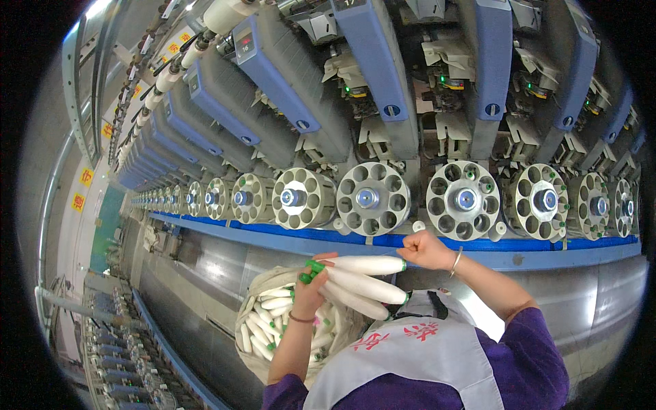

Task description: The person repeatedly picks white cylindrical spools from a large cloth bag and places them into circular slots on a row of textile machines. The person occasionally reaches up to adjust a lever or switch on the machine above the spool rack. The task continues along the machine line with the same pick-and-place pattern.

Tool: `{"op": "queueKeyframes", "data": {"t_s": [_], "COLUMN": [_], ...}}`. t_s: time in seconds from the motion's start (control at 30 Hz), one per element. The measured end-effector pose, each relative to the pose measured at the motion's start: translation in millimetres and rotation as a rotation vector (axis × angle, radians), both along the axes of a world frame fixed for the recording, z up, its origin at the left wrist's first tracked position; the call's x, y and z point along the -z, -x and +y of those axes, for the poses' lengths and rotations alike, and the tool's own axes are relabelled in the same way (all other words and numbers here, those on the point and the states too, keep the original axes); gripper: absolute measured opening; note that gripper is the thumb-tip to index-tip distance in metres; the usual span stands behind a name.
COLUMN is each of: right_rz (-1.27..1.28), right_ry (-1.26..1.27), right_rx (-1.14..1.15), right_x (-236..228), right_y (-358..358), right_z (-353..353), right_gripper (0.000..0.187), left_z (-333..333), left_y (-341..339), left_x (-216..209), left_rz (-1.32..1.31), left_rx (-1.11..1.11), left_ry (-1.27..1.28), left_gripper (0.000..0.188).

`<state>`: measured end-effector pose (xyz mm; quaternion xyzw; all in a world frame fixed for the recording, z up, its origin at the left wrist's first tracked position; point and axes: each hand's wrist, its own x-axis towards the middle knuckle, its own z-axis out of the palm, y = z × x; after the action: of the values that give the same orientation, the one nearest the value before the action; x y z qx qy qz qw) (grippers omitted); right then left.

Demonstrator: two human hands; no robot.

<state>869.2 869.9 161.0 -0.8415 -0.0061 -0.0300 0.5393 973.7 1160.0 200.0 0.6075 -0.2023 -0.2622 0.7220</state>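
Note:
My left hand (311,287) is closed round the green ends of several white yarn bobbins (365,265), which fan out to the right. Just beyond the tip of the topmost bobbin is my right hand (430,251), its fingers bent and pressed together. Whatever they pinch, if anything, is too small to make out. Below my left hand stands a pale cloth sack (249,290) filled with more white bobbins (263,324), some with green ends. My left forearm partly covers it.
A long winding machine with blue-grey units (372,58) runs across the far side. Round bobbin magazines (342,188) with open pockets line its front; the one (451,181) ahead of my right hand holds a few green-tipped bobbins. A blue rail (478,258) passes below them.

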Motion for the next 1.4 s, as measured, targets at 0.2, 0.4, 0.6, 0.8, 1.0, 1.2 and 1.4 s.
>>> {"op": "queueKeyframes", "data": {"t_s": [0.2, 0.4, 0.6, 0.8, 1.0, 1.2, 1.4], "right_rz": [-0.283, -0.058, -0.309, -0.712, -0.285, -0.24, -0.519], "right_ry": [0.022, -0.326, -0.392, -0.001, -0.054, 0.092, 0.229], "right_rx": [0.181, -0.068, 0.055, 0.586, 0.316, 0.774, 0.93], "right_x": [-7, -12, 8, 30, 33, 70, 83], "right_y": [-7, 5, 18, 24, 52, 79, 101], "right_z": [-14, 7, 45, 24, -96, -198, -190], "right_gripper": [0.031, 0.031, 0.017, 0.007, 0.025, 0.023, 0.019], "left_z": [-16, -29, -57, -131, -256, -381, -370], "left_y": [23, 32, 42, 36, 21, 33, 9], "left_x": [-24, -27, -8, 40, 66, 72, 49], "left_rz": [-0.451, -0.644, -0.534, -0.402, -0.514, -0.888, -0.434], "left_rx": [0.025, 0.051, 0.006, -0.037, 0.132, 0.465, 0.634], "left_ry": [-0.273, -0.316, -0.283, -0.268, -0.271, -0.167, -0.296], "left_gripper": [0.021, 0.023, 0.025, 0.022, 0.017, 0.023, 0.021]}}
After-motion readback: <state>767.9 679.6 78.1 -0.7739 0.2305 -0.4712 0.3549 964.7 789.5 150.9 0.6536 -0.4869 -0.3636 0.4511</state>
